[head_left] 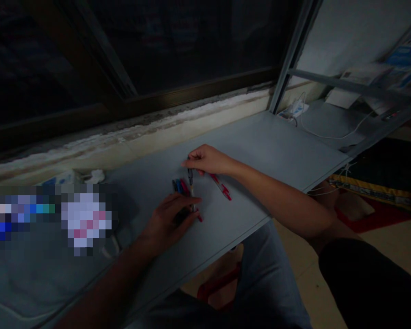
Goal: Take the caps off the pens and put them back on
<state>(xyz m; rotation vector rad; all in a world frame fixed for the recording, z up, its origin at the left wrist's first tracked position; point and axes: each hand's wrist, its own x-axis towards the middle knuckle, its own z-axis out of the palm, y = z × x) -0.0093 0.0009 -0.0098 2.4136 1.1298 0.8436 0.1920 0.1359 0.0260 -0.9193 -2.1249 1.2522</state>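
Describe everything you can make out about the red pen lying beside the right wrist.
The red pen is slim and straight, with red at both visible ends and a paler, plastic-looking barrel section between. It lies on the grey tabletop, slanting from near the right hand toward the table's front edge. Its far end is close to the wrist; contact there can't be confirmed. The dim picture hides any lettering.
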